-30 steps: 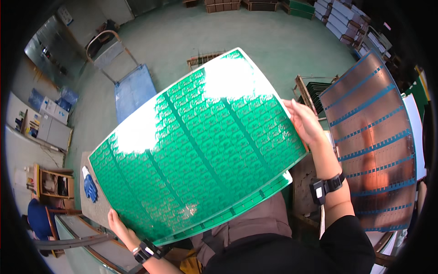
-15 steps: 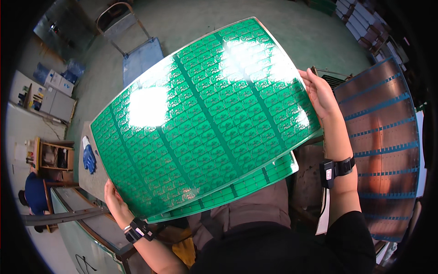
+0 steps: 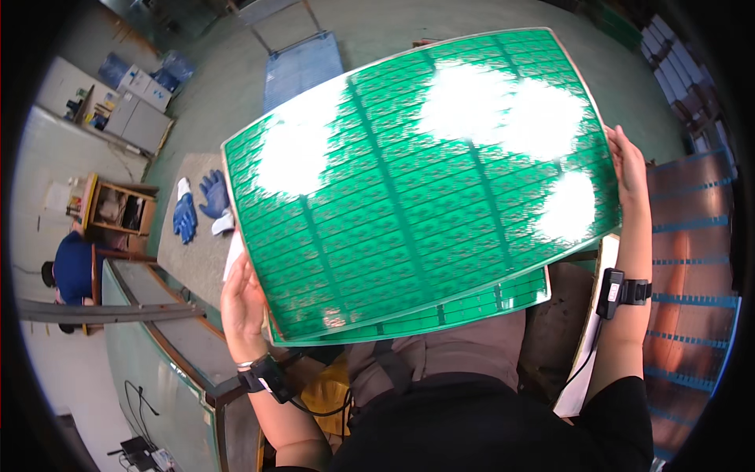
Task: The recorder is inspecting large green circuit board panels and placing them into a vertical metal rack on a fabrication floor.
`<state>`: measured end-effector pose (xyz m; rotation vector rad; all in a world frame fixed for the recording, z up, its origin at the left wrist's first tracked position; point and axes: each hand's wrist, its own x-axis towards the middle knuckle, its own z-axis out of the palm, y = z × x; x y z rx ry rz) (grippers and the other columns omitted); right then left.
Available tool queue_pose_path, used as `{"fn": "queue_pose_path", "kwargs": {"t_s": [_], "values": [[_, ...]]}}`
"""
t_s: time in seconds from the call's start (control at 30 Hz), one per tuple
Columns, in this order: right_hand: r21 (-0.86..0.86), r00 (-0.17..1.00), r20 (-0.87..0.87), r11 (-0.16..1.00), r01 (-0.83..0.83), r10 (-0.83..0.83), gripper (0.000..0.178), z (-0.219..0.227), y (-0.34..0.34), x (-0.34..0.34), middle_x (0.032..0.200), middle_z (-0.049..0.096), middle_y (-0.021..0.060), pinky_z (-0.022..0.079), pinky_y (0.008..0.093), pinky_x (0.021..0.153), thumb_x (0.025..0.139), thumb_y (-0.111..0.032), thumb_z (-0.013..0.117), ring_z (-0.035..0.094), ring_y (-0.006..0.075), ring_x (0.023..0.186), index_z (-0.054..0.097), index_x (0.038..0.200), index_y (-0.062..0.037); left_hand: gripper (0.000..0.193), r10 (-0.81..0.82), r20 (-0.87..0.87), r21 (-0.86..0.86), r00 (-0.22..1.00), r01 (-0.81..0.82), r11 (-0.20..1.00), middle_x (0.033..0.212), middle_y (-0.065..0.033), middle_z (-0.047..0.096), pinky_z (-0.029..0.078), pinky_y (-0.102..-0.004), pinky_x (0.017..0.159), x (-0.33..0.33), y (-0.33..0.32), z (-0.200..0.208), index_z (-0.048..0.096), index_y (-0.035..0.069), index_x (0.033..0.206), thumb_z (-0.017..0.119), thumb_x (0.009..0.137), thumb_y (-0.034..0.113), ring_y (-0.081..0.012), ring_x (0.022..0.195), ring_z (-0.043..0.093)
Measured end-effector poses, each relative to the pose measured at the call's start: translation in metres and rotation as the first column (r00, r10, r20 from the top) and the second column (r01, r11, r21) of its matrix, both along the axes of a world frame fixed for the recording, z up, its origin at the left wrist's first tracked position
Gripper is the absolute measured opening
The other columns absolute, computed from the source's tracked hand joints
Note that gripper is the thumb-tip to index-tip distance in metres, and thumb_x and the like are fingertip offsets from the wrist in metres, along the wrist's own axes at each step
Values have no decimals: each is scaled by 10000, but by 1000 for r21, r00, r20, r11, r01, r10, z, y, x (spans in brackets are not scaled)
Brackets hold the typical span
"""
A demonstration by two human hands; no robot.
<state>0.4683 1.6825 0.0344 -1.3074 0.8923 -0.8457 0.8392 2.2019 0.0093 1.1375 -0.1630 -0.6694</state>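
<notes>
Head view: a large green circuit panel (image 3: 417, 181) is filling the centre, held up off the lap, with a second panel (image 3: 472, 303) showing beneath at 6 o'clock. Left hand (image 3: 242, 303), at 8 o'clock, fingers clamping the edge; right hand (image 3: 629, 165), at 3 o'clock, likewise. Inspection is looking under way; blue gloves (image 3: 197, 206) are lying on the counter (image 3: 193, 259).

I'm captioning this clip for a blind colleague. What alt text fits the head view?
A person holds a large green circuit panel up with both hands, left hand at its lower left edge and right hand at its right edge, with a second green panel just beneath. Blue gloves lie on a grey mat to the left.
</notes>
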Motion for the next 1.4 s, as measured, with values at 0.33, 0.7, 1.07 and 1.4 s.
{"fn": "queue_pose_path", "kwargs": {"t_s": [0.33, 0.7, 1.07, 1.4], "values": [[2, 999, -29, 999, 36, -35, 429, -50, -47, -55, 1074, 636, 95, 463, 194, 789, 956, -290, 464, 608, 113, 925, 531, 1182, 68, 483, -97, -118, -192, 988, 73, 979, 1286, -170, 479, 364, -347, 995, -25, -19, 28, 378, -75, 1291, 454, 941, 248, -226, 1166, 463], [96, 993, 13, 989, 115, -116, 458, -87, -74, -92, 1206, 564, 142, 407, 263, 958, 954, -293, 461, 532, 175, 1127, 503, 1203, 88, 465, -126, -122, -230, 984, 95, 968, 1286, -172, 474, 378, -351, 988, -33, -33, 43, 373, -72, 1300, 428, 955, 234, -225, 1158, 473], [67, 991, 132, 998, 11, -20, 420, -78, -51, -78, 1208, 563, 138, 415, 281, 952, 970, -242, 417, 540, 191, 1113, 474, 1235, 79, 325, -51, -46, -109, 998, 46, 993, 1060, -83, 587, 460, -300, 814, -26, -25, 35, 481, -1, 1201, 472, 943, 196, -151, 955, 558], [-592, 996, 54, 801, 90, -72, 418, -4, -48, -44, 1343, 436, 98, 320, 359, 1039, 967, -163, 417, 415, 201, 1224, 350, 1338, 18, 211, 239, 391, -253, 889, -145, 956, 1076, -64, 568, 426, -244, 829, 2, -29, 43, 544, 27, 1093, 543, 882, 19, -113, 968, 532]]}}
